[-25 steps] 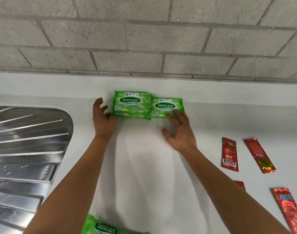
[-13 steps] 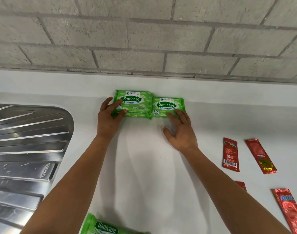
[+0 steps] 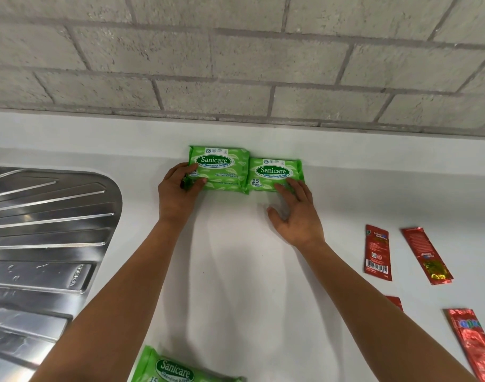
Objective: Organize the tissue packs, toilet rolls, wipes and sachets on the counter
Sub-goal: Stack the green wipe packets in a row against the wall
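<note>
Two stacks of green plastic wipe packs [image 3: 246, 172] sat squared against the back of the white counter [image 3: 235, 271], long axes parallel to the wall, labels upright. Left hand [image 3: 178, 194] gripped the left stack's corner; right hand [image 3: 296, 213] lay flat-fingered against the right stack. Judged early: one more green pack [image 3: 175, 368] and the red foil sachets [image 3: 377, 252] remained loose.
</note>
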`<state>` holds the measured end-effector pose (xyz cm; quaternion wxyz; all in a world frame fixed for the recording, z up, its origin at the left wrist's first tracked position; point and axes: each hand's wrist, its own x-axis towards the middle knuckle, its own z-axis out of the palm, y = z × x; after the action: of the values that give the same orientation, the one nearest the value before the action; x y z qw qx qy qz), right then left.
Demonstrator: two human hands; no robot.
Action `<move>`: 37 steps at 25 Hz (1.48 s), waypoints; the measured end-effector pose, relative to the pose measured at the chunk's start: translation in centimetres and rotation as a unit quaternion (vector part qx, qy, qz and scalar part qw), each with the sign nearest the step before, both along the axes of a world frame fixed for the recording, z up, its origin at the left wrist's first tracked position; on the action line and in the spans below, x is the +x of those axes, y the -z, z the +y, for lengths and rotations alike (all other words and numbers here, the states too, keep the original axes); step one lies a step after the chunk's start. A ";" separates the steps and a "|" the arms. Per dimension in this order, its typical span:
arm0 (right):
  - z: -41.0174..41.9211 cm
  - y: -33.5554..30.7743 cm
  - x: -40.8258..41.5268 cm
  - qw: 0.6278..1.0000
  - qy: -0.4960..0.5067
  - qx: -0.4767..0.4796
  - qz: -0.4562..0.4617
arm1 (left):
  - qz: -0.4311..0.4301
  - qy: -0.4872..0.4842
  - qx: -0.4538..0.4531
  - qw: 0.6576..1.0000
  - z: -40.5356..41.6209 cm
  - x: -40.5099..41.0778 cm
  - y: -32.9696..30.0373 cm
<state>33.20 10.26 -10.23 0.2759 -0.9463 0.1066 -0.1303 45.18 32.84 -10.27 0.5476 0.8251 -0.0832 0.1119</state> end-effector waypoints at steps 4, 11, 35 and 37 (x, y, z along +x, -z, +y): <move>0.0 0.0 -0.1 1.000 0.000 -0.001 -0.002 | -0.034 0.011 0.110 0.993 0.0 -0.5 -0.4; 0.0 0.1 0.0 1.000 0.000 -0.006 -0.001 | -0.148 0.062 0.289 0.944 -1.3 -0.6 -1.1; -0.1 0.3 0.0 1.000 0.000 -0.013 0.005 | -0.158 0.090 0.258 0.949 -1.1 -0.1 -0.6; 0.0 0.3 0.0 1.000 0.002 -0.012 0.004 | -0.205 0.068 0.261 0.941 -0.8 0.0 -0.7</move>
<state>33.20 10.21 -10.48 0.2636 -0.9499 0.1080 -0.1287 45.22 32.04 -9.57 0.2906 0.8905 -0.2760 0.2154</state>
